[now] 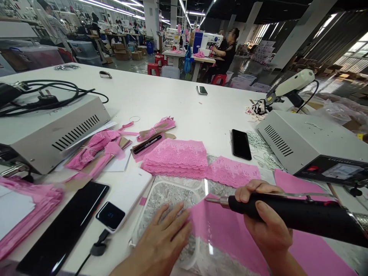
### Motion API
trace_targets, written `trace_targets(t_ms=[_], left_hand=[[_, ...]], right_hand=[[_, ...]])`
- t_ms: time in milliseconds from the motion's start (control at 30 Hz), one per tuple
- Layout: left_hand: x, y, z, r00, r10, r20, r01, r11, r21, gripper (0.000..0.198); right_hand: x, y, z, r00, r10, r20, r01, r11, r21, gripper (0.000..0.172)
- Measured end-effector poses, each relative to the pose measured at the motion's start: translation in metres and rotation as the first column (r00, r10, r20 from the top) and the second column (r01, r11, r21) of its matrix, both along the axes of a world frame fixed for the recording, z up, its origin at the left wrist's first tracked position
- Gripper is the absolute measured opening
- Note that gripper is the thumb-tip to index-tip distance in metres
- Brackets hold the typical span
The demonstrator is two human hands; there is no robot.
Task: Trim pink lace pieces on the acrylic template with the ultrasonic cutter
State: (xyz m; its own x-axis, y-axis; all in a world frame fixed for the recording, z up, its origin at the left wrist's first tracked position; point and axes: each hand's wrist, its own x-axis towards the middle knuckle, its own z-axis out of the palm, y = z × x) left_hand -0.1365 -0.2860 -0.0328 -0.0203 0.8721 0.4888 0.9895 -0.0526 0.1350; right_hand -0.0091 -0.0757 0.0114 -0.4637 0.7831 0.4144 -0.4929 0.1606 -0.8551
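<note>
My right hand [267,218] is wrapped around a thick black hand-held tool [290,209] with a narrow metal tip and a cable at its rear. The tip touches or hovers just over the upper left corner of a pink fabric sheet [230,234]; I cannot tell which. My left hand [163,237] lies flat with fingers spread, its fingertips at the sheet's left edge. Beneath is a clear plastic sheet or template [149,199] over a grey mottled surface. Just beyond lie stacked pink lace pieces [178,157], with one lace piece [234,170] to their right.
Grey control boxes stand left [54,130] and right [313,142]. A black phone [241,144], a white power bank [126,195], a long black glossy device [63,230] and tied pink bundles [94,149] surround the work area. Beyond the table, a person [227,53] sits sewing.
</note>
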Motion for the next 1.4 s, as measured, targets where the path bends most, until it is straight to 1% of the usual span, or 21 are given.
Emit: trace_targets(t_ms=[67,167,300,367,433,500,600,767,1000,1167,1300,1400], left_hand=[[0.002,-0.005,-0.006,0.999,0.022,0.041,-0.024,0.999,0.03,0.033],[0.005,-0.008,-0.012,0.998,0.019,0.058,-0.02,0.999,0.027,0.036],[0.008,-0.01,-0.015,0.997,0.032,0.066,-0.034,0.999,0.026,0.036],[0.008,-0.011,-0.013,0.997,0.039,0.071,-0.041,0.999,0.029,0.035],[0.006,-0.013,-0.011,0.998,0.024,0.054,-0.024,1.0,0.009,0.034],[0.004,-0.014,-0.008,0.999,0.006,0.034,-0.006,1.0,-0.007,0.036],[0.003,-0.017,-0.008,1.0,-0.004,0.028,0.004,1.0,0.005,0.039],[0.003,-0.02,-0.006,0.999,0.001,0.04,-0.001,1.0,-0.009,0.037],[-0.001,-0.019,0.007,1.0,-0.024,-0.01,0.023,0.997,-0.073,0.036],[0.001,-0.021,0.01,0.999,-0.017,0.032,0.019,0.997,-0.077,0.038],[0.001,-0.023,0.011,0.998,-0.023,0.062,0.028,0.996,-0.08,0.04],[0.001,-0.024,0.012,0.998,-0.021,0.064,0.025,0.997,-0.068,0.04]], right_hand=[[0.0,0.0,0.0,1.0,-0.004,0.002,0.004,1.0,0.004,0.013],[0.0,0.0,0.002,1.0,0.001,0.009,-0.001,1.0,0.004,0.012],[0.001,0.001,0.005,1.0,0.008,0.026,-0.009,1.0,0.009,0.009],[0.001,0.001,0.005,1.0,0.007,0.025,-0.007,1.0,0.008,0.009],[0.0,0.001,0.005,1.0,0.009,0.02,-0.009,1.0,0.001,0.01],[-0.001,-0.001,0.005,1.0,0.013,0.013,-0.013,1.0,-0.008,0.012],[-0.001,-0.005,0.007,1.0,0.025,0.002,-0.025,1.0,-0.019,0.013],[-0.003,-0.01,0.009,0.998,0.058,0.011,-0.058,0.998,0.014,0.014],[-0.003,-0.012,0.008,0.995,0.084,0.045,-0.085,0.996,0.022,0.008],[-0.004,-0.015,0.01,0.994,0.086,0.067,-0.087,0.996,0.013,0.01],[-0.005,-0.02,0.012,0.989,0.134,0.068,-0.133,0.991,-0.014,0.01],[-0.006,-0.024,0.013,0.985,0.167,0.051,-0.167,0.986,-0.004,0.011]])
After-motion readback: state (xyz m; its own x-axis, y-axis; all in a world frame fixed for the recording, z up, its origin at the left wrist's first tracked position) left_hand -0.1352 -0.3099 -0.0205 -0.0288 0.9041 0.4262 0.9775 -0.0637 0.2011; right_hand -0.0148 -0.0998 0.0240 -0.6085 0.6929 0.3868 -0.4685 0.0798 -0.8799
